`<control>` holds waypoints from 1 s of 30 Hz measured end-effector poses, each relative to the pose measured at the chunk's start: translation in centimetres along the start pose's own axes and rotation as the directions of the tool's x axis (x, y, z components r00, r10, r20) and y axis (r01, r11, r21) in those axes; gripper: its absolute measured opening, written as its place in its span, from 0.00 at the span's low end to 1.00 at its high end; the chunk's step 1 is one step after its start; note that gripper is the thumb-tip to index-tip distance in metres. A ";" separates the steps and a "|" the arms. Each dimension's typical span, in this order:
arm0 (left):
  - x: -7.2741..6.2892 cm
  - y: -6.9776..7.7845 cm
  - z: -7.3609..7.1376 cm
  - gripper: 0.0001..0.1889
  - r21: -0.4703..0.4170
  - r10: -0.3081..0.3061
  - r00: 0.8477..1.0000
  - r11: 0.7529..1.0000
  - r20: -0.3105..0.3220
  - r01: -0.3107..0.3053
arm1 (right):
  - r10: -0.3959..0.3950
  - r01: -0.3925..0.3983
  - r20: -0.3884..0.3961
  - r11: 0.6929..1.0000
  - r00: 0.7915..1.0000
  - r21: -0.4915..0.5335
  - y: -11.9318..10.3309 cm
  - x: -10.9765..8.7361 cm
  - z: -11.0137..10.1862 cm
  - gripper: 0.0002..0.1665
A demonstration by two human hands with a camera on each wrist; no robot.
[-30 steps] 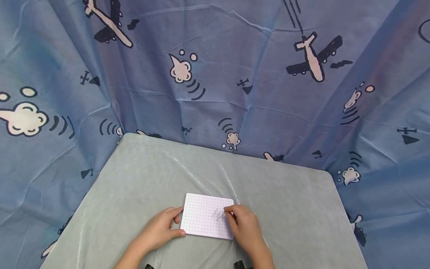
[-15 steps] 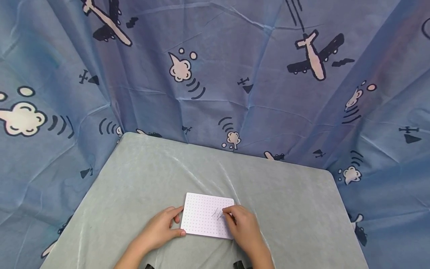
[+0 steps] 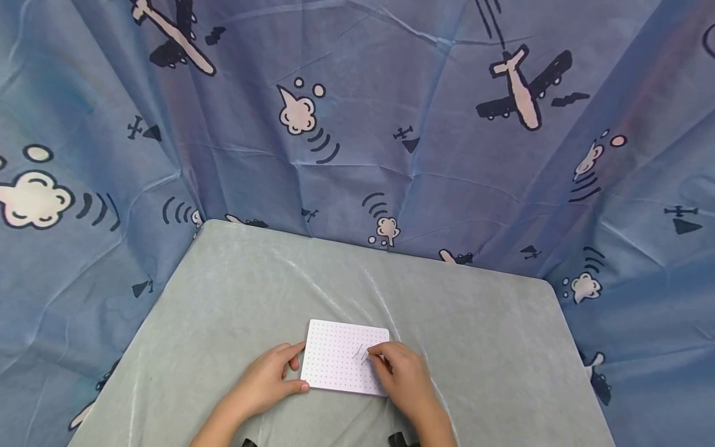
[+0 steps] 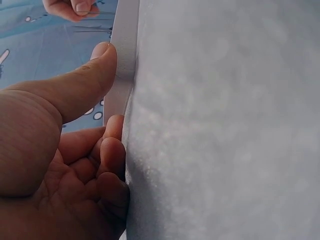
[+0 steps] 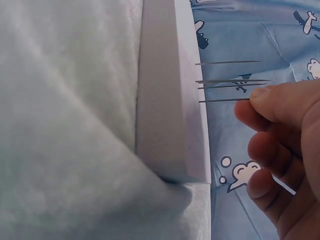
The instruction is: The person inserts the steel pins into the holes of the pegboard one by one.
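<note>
A white board (image 3: 332, 360) with a grid of small dots lies on the grey cloth. Thin metal needles (image 5: 227, 62) stand upright out of its right half, several of them in the right wrist view. My right hand (image 3: 406, 379) is over the board's right side, and its thumb and forefinger pinch the top of one needle (image 5: 225, 100), whose lower end meets the board. My left hand (image 3: 272, 380) rests at the board's left side. Its extended forefinger touches the left edge and its thumb the near left corner, while the other fingers bend loosely beside the board.
Grey velvety cloth (image 3: 475, 329) covers the table around the board. A blue curtain (image 3: 346, 124) printed with planes and clouds hangs behind the table and along both sides. Small black parts (image 3: 398, 439) show near the wrists at the bottom edge.
My right hand has shifted slightly left over the board, covering more of the standing needles in the head view. The left hand and the board have hardly moved.
</note>
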State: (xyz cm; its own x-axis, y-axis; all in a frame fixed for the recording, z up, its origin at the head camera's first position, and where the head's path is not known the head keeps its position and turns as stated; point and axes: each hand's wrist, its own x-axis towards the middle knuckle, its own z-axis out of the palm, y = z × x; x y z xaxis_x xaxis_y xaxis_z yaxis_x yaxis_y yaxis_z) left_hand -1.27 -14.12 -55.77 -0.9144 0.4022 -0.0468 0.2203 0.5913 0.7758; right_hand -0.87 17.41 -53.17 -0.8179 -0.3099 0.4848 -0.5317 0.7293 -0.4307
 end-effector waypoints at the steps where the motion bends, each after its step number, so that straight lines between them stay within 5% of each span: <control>1: 0.0 0.0 0.0 0.43 0.002 -0.002 1.000 1.000 0.001 0.002 | 0.009 -0.009 0.007 1.000 1.000 -0.001 0.0 0.0 0.0 0.18; 16: -0.1 0.2 0.0 0.43 -0.015 -0.017 1.000 1.000 0.011 0.017 | 0.105 -0.105 0.044 0.994 0.993 0.000 0.5 -0.3 -1.1 0.23; 22: -0.1 0.2 0.1 0.44 -0.017 -0.020 1.000 1.000 0.017 0.020 | 0.248 -0.246 0.076 0.968 0.966 -0.043 1.8 -1.0 -2.6 0.21; 30: -0.1 0.2 0.1 0.43 -0.005 -0.024 1.000 1.000 0.012 0.024 | 0.358 -0.356 -0.006 0.925 0.934 -0.131 3.9 -2.1 -4.1 0.18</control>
State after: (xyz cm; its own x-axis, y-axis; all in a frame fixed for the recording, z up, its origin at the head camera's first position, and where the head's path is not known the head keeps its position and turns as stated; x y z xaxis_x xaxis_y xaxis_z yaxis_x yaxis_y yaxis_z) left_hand -1.07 -13.99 -55.74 -0.9151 0.3965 -0.0733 0.1965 0.5972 0.7776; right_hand -0.27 23.44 -52.75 -0.9526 -0.0246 0.3031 -0.1722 0.8651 -0.4711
